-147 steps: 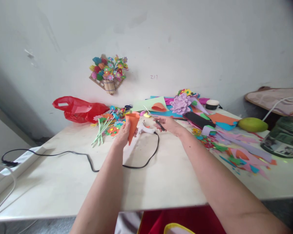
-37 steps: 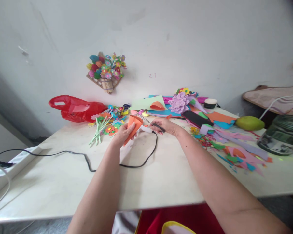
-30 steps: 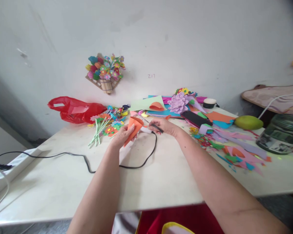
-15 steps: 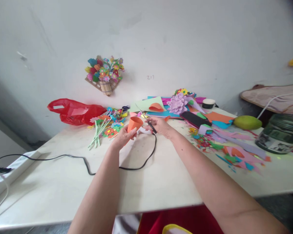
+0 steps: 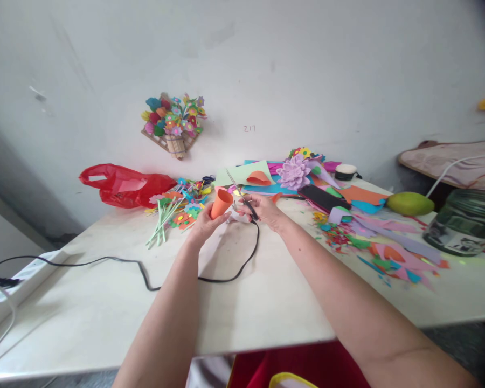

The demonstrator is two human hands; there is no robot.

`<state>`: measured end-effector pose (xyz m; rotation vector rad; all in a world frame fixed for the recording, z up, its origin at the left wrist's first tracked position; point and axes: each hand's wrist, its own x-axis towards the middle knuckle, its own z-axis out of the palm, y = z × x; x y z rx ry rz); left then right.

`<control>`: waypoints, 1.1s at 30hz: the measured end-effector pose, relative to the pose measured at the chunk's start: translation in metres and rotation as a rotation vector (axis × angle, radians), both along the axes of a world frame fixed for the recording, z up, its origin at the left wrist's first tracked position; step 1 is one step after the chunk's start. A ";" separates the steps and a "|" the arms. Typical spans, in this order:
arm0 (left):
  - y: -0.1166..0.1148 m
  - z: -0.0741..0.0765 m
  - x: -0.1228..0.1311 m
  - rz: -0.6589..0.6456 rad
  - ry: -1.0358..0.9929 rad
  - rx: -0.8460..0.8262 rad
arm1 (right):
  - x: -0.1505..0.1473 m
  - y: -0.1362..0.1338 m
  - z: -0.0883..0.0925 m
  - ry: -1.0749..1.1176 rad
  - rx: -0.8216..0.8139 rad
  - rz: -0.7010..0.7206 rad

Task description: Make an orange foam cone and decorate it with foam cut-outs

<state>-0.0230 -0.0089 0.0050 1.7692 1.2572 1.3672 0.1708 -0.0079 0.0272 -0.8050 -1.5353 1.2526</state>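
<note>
My left hand [image 5: 208, 223] is closed around an orange paper cone [image 5: 221, 203], its wide mouth facing up and to the right. In my right hand [image 5: 262, 210] is a pair of scissors [image 5: 248, 207], the blades pointing up and away to the left, close to the cone's right side without visibly touching it. Between and below the hands lies a white tool that looks like a glue gun [image 5: 238, 216], with a black cord running from it; my fingers partly hide it. A second rolled orange piece [image 5: 260, 178] rests on a pale green sheet [image 5: 236, 173] beyond the hands.
Foam flowers [image 5: 184, 215] and pale green sticks [image 5: 161, 223] lie left, beside a red plastic bag [image 5: 125, 186]. A black phone [image 5: 323, 198], coloured scraps [image 5: 392, 256], a green fruit [image 5: 410, 203] and a glass jar [image 5: 464, 221] are right. The black cord [image 5: 141, 269] crosses the table.
The orange cone has shifted slightly left and up, tilting so its mouth leans right. The scissors have moved a little, and the blades sit slightly farther from the cone's rim.
</note>
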 end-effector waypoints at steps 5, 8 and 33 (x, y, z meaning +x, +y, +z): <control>0.011 -0.010 -0.003 0.184 0.119 0.137 | -0.003 0.005 -0.006 0.025 -0.026 0.018; 0.013 -0.013 -0.002 0.299 0.189 0.218 | -0.004 0.005 -0.007 0.049 -0.061 -0.001; 0.008 -0.016 0.009 0.290 0.557 0.421 | -0.016 0.006 -0.008 0.026 0.043 -0.244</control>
